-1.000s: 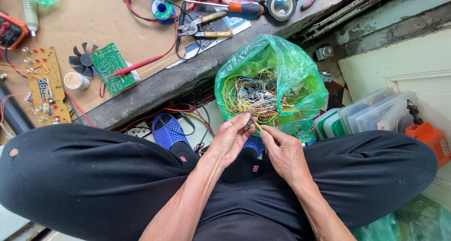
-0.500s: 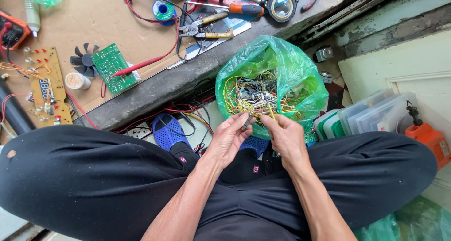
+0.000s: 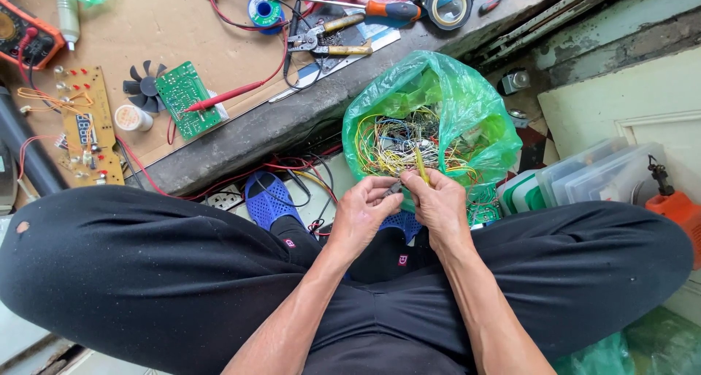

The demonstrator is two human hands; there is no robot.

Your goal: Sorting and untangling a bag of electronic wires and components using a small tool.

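An open green plastic bag full of tangled coloured wires stands on the floor in front of my crossed legs. My right hand pinches a short yellow wire at the bag's near rim. My left hand is right beside it, fingertips holding the lower end of the same wire piece. Both hands hover over my lap, touching each other.
A low concrete bench holds a green circuit board, a brown circuit board, a small black fan, a solder spool, pliers, a screwdriver and a magnifier. Blue sandals and clear plastic boxes lie on the floor.
Both hands have come closer together at the bag's rim; the right hand has lifted a yellow wire out of the tangle and the left fingers now meet it.
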